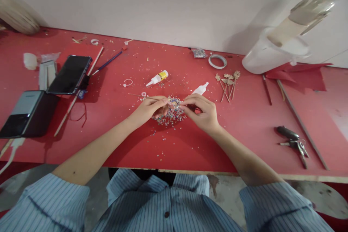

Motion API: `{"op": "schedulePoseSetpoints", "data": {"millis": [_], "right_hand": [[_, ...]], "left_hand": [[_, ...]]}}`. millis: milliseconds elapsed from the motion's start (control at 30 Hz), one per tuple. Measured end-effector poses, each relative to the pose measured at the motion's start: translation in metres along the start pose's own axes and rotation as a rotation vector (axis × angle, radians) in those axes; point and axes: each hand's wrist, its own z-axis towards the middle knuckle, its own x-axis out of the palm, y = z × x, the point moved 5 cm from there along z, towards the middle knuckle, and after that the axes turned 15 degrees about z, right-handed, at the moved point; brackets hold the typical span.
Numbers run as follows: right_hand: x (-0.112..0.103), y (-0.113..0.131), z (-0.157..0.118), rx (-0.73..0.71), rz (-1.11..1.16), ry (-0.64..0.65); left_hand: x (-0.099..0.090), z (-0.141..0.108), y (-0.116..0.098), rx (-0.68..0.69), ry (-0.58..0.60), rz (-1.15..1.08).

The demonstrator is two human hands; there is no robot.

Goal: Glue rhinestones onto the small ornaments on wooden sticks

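Observation:
My left hand (152,108) pinches a thin stick (138,96), whose free end points left. Opposite it, my right hand (199,110) has its thumb and forefinger together at a small piece near the stick's right end; that piece is too small to make out. Beneath both hands lies a pile of small glittery bits (172,117) on the red table. A white bottle (201,88) lies just behind my right hand. Farther back, a glue bottle with a yellow label (161,76) rests on its side.
Sticks with flower-like tops (230,81), a tape roll (217,61) and a white pitcher (261,56) stand or lie at the back right. Keys (296,145) are at the right. Two dark devices, a phone (70,74) and a power bank (27,112), and a brush (108,61) are left.

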Motion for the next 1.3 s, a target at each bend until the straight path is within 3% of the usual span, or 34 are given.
{"op": "schedulePoseSetpoints", "data": {"millis": [400, 1300], "right_hand": [[-0.0004, -0.0006, 0.0, -0.041, -0.017, 0.021], [-0.0006, -0.0047, 0.0002, 0.089, 0.053, 0.014]], "left_hand": [[0.0, 0.0, 0.0011, -0.011, 0.023, -0.008], [0.0013, -0.0009, -0.0043, -0.024, 0.029, 0.03]]}}
